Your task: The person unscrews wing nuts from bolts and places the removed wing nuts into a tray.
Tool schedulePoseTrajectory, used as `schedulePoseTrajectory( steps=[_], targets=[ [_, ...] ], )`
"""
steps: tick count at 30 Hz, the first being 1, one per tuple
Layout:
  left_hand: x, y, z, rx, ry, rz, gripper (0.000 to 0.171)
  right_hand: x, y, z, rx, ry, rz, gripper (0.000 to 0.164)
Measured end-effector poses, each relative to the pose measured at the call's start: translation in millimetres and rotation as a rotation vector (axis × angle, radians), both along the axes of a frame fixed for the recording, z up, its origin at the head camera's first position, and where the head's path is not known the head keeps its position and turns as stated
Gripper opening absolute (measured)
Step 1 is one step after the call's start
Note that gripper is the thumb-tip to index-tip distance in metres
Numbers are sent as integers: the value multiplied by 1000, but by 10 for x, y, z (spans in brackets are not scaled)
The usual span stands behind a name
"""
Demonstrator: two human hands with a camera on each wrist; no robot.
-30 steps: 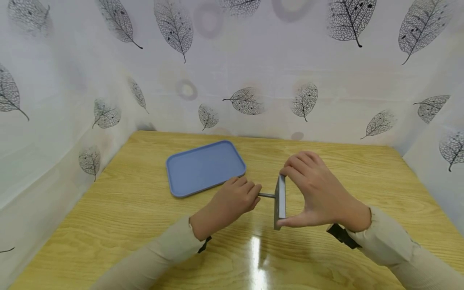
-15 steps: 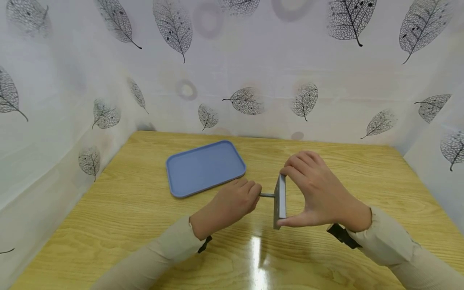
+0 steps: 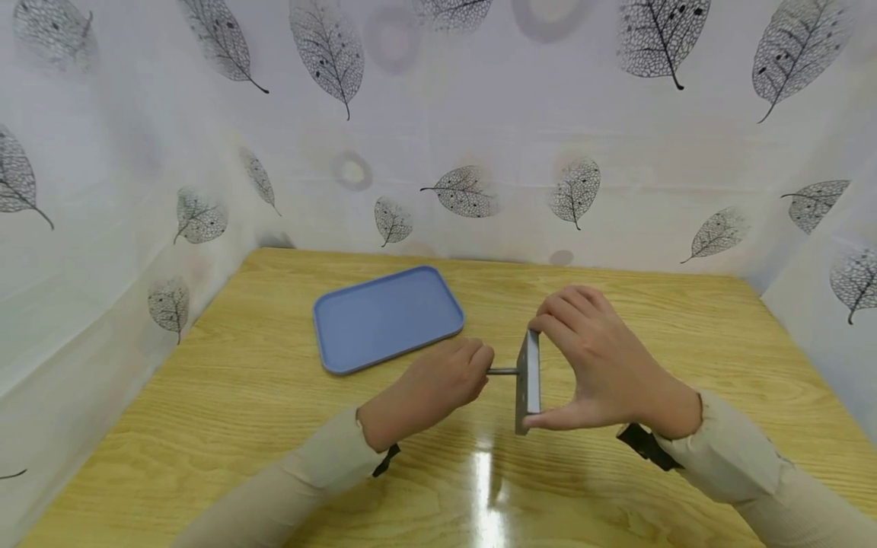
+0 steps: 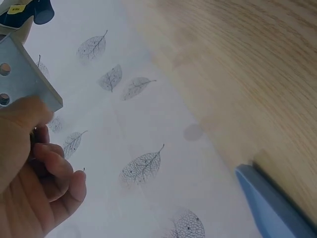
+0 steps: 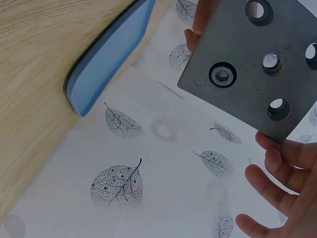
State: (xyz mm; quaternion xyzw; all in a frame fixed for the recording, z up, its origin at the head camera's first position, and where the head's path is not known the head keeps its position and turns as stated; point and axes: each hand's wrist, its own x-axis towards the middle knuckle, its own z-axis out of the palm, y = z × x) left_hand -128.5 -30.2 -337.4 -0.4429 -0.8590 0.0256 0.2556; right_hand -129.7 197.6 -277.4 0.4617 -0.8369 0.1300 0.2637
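A square grey metal plate (image 3: 528,380) with several round holes stands on edge in the air above the table. My right hand (image 3: 603,361) holds it by two opposite edges, thumb below and fingers above. In the right wrist view a bolt head (image 5: 222,75) with a hex socket sits recessed in one hole of the plate (image 5: 237,59). On the opposite side a thin metal bolt shank (image 3: 503,371) sticks out to the left. My left hand (image 3: 441,384) grips its end with curled fingers, which hide the tip. In the left wrist view the left hand (image 4: 29,168) is close against the plate.
A blue rectangular tray (image 3: 389,320) lies behind my left hand on the wood-grain table (image 3: 226,396). A white leaf-print curtain (image 3: 479,129) encloses the back and sides. Dark straps are at both wrists.
My left fingers have shifted slightly around the bolt shank, curling further over it. The plate and right hand have stayed almost in place.
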Motion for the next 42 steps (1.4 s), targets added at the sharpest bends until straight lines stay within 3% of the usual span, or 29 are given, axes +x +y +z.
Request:
schedulePoseTrajectory(
  steps=[7,12,16,25,42],
  targets=[
    [-14,-20,-16,11,16,-12,17,-16,-4,-2,-3,13,5,85],
    [-16,-25,0,19,-35,-36,11,-23,-3,-4,-8,20,10,85],
    [-15,-31,20,25,-97,-51,20,-30,-1,-10,-7,24,9,84],
    [-14,-58,77,175,-178,-131,21,-30,12,-11,-5,10,2,84],
    [-31,-176,98,248,-206,-108,22,-24,24,-32,-36,30,10,83]
  ],
)
